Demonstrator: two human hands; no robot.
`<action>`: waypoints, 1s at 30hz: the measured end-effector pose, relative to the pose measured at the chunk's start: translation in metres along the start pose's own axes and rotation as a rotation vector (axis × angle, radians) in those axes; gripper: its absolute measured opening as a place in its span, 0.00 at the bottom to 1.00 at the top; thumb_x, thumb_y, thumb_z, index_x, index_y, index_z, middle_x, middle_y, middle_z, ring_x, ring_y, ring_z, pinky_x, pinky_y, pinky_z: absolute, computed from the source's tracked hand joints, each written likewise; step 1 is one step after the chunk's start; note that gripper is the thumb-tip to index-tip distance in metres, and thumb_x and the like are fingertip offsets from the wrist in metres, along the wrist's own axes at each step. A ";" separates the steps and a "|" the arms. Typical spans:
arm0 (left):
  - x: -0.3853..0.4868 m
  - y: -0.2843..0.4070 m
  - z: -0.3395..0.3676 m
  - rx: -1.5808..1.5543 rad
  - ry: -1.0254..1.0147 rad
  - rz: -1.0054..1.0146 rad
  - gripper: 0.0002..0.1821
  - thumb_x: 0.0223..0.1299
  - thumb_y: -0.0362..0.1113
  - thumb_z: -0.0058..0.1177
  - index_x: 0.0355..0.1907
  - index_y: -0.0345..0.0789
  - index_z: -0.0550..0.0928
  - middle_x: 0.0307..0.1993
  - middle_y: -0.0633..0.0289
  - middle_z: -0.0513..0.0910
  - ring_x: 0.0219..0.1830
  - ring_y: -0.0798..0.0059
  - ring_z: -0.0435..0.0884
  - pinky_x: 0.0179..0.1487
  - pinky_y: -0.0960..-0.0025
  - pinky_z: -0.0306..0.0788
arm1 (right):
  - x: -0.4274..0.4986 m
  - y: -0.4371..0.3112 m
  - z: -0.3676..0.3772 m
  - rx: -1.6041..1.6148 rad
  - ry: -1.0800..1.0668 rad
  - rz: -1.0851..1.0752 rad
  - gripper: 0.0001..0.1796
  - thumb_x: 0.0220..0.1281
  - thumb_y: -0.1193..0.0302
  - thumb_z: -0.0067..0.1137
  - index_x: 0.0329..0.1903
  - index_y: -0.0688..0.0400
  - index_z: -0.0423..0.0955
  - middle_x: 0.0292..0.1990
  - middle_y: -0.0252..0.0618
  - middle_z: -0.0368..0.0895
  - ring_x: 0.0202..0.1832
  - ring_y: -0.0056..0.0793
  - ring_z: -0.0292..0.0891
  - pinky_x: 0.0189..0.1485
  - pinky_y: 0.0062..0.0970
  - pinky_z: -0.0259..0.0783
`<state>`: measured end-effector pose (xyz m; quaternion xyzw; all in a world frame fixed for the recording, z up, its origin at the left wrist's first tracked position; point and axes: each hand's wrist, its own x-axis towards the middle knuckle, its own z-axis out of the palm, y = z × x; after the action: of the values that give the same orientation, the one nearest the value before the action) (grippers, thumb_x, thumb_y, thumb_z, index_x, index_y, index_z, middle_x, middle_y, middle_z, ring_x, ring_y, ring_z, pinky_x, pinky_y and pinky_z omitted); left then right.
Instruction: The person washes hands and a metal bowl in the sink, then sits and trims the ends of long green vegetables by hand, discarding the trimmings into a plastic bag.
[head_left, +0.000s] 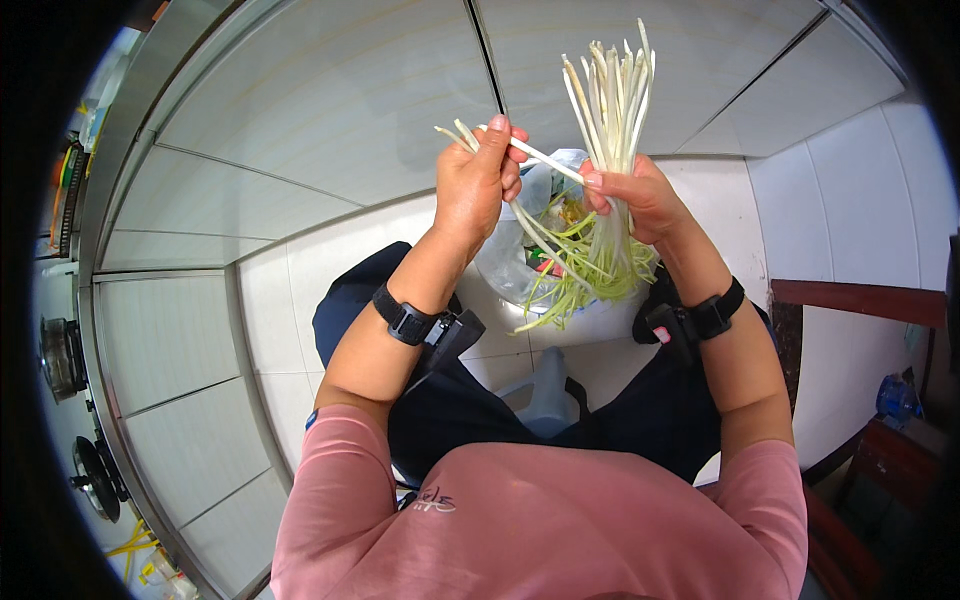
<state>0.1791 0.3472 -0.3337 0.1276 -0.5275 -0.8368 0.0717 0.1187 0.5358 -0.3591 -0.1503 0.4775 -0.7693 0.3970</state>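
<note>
My right hand (649, 196) grips a thick bundle of white-stemmed greens (611, 112), perhaps blanched garlic sprouts. Their stem ends point up, and the thin yellow-green leaves (600, 259) hang below. A few separate stems (534, 226) are in my left hand (477, 180), their cut-looking ends sticking out past the thumb. One white stem (546, 159) runs taut-looking from the left fingers to the right thumb and forefinger. Directly beneath both hands is a bin lined with a clear plastic bag (504, 262), with mixed scraps (568, 214) inside, partly hidden by the leaves.
Pale cabinet doors (337, 97) stand ahead and to the left. A counter on the left carries a pot (58, 358) and a lid (96, 478). Between my legs is a grey-blue plastic object (550, 394). Dark red wooden furniture (859, 301) stands at the right.
</note>
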 end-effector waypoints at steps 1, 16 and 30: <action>-0.001 -0.001 0.000 -0.041 -0.022 0.007 0.17 0.65 0.43 0.44 0.32 0.28 0.76 0.20 0.65 0.72 0.16 0.84 0.61 0.19 0.77 0.58 | 0.000 0.001 0.000 -0.002 -0.005 -0.011 0.12 0.55 0.70 0.58 0.38 0.64 0.71 0.22 0.30 0.70 0.22 0.15 0.65 0.26 0.16 0.62; -0.003 -0.001 0.001 0.215 -0.071 0.051 0.10 0.59 0.36 0.53 0.35 0.29 0.77 0.18 0.66 0.72 0.15 0.85 0.64 0.19 0.80 0.58 | -0.004 -0.003 0.006 -0.138 0.111 -0.077 0.09 0.50 0.71 0.61 0.32 0.61 0.74 0.24 0.28 0.72 0.25 0.15 0.65 0.30 0.17 0.61; -0.003 0.003 -0.009 -0.021 -0.074 0.004 0.13 0.64 0.40 0.45 0.35 0.29 0.76 0.23 0.65 0.75 0.15 0.86 0.62 0.18 0.80 0.55 | -0.008 -0.006 0.006 -0.180 0.166 -0.093 0.08 0.49 0.74 0.61 0.33 0.61 0.74 0.26 0.28 0.73 0.28 0.15 0.66 0.34 0.16 0.61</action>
<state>0.1845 0.3393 -0.3341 0.0950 -0.5213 -0.8462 0.0553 0.1241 0.5397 -0.3498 -0.1432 0.5682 -0.7508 0.3049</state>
